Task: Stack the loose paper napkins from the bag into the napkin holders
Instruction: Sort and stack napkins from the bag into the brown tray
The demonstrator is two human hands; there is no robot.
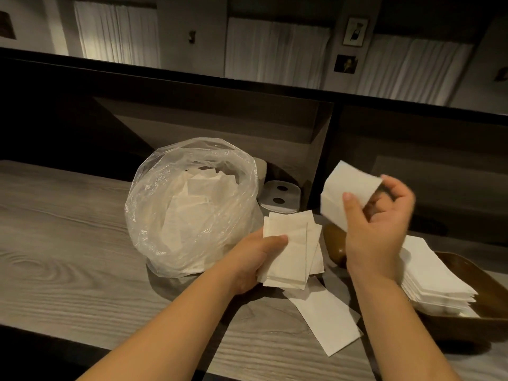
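My left hand (255,259) grips a soft napkin sheaf (291,251) by the plastic bag (192,207); my right hand (376,224), blurred, seemingly pinches one limp napkin (346,191) at its edge, above the wooden holder (492,306) at the counter's right end

You see white napkins (291,251) everywhere, also inside the clear, shiny plastic bag (192,210). The table (68,257) has a grey wood grain pattern. On the right, the napkin holder (492,298) is dark brown. Far behind, the curtains (275,50) are white.
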